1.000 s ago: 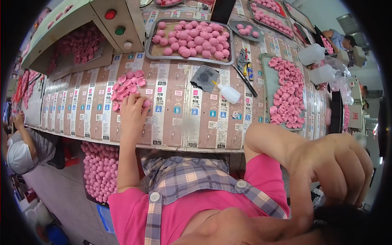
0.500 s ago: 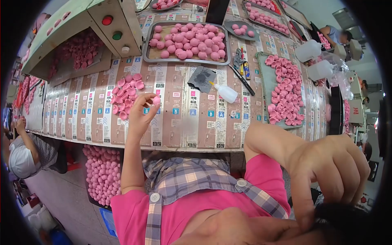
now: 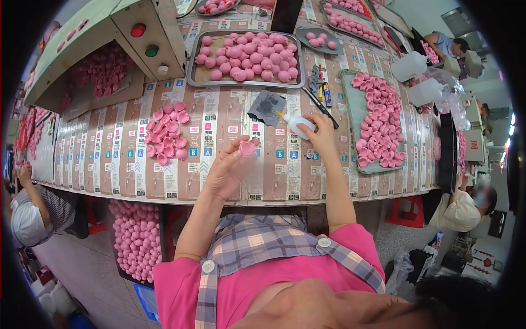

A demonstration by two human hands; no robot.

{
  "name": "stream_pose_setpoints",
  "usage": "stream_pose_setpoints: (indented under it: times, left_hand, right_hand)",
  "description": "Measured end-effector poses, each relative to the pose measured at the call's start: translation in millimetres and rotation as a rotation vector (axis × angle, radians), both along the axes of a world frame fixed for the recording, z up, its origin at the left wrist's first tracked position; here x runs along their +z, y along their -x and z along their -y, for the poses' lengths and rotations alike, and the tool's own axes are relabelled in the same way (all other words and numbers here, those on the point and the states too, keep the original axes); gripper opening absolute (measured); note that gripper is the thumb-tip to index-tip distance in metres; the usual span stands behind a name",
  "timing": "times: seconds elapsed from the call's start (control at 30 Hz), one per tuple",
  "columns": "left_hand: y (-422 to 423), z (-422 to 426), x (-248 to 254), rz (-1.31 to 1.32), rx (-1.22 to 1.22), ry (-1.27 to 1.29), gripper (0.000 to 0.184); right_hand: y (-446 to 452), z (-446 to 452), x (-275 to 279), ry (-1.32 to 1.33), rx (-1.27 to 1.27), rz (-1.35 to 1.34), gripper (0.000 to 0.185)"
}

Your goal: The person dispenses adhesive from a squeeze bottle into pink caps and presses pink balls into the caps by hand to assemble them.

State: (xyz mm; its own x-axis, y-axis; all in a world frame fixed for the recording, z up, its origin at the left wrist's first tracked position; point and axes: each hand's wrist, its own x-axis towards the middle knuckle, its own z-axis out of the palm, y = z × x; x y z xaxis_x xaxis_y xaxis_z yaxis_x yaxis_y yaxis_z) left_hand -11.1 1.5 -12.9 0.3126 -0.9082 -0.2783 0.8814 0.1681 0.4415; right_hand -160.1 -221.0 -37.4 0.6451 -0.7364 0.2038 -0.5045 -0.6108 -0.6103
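Between the fingertips of my left hand (image 3: 226, 170) is a pink cup-shaped piece (image 3: 247, 148), its hollow side facing the camera. My right hand (image 3: 320, 134) has its fingers around a white squeeze bottle (image 3: 297, 125) with a yellow nozzle, which lies tilted over the table. Beside the nozzle is a dark grey sheet (image 3: 267, 107). A loose pile of pink cup pieces (image 3: 167, 131) lies on the table left of my left hand. Behind the bottle stands a metal tray (image 3: 246, 84) holding many pink balls.
At the back left stands a machine (image 3: 148, 41) with red and green buttons. A greenish tray (image 3: 350, 118) of pink cups lies to the right, and a black pen-like tool (image 3: 320, 107) beside the bottle. Co-workers sit at both sides. A bin of pink balls (image 3: 137, 241) is below the table.
My left hand has moved right from the pile with a pink piece. My right hand has come down from near the face to the bottle and taken hold of it.
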Motion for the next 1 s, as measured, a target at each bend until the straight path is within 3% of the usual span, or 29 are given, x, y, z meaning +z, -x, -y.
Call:
stream_pose_setpoints:
  times: [0.23, 0.33, 0.43, 0.53, 0.63, 0.83, 0.93, 1.0]
  left_hand:
    - [3, -2, -7, -0.003, 0.033, 0.001, 0.023]
    - [3, -3, -6, -0.003, 0.007, 0.039, 0.021]
    - [5, -3, 1, -0.009, 0.004, 0.09, 0.025]
    - [7, -2, 5, -0.006, -0.006, 0.09, 0.032]
    - [6, -3, 1, -0.016, -0.026, 0.097, 0.039]
    - [8, -4, 6, -0.042, -0.052, 0.071, 0.044]
    - [8, -4, 8, -0.044, -0.061, 0.089, 0.045]
    - [8, -3, 8, -0.04, -0.07, 0.101, 0.045]
  right_hand:
    - [1, -5, -4, 0.082, 0.092, -0.095, 0.043]
    - [-3, -26, 24, -0.512, -0.012, 0.07, 0.039]
    - [1, -48, 61, -0.845, 0.053, 0.329, 0.035]
    - [9, -62, 78, -0.557, 0.189, 0.464, 0.036]
    - [5, -80, 90, -0.527, 0.147, 0.744, 0.039]
    - [-2, -98, 79, -0.432, 0.115, 0.941, 0.043]
    - [-1, -101, 75, -0.078, 0.213, 0.772, 0.043]
    - [-5, -104, 81, -0.01, 0.221, 0.729, 0.042]
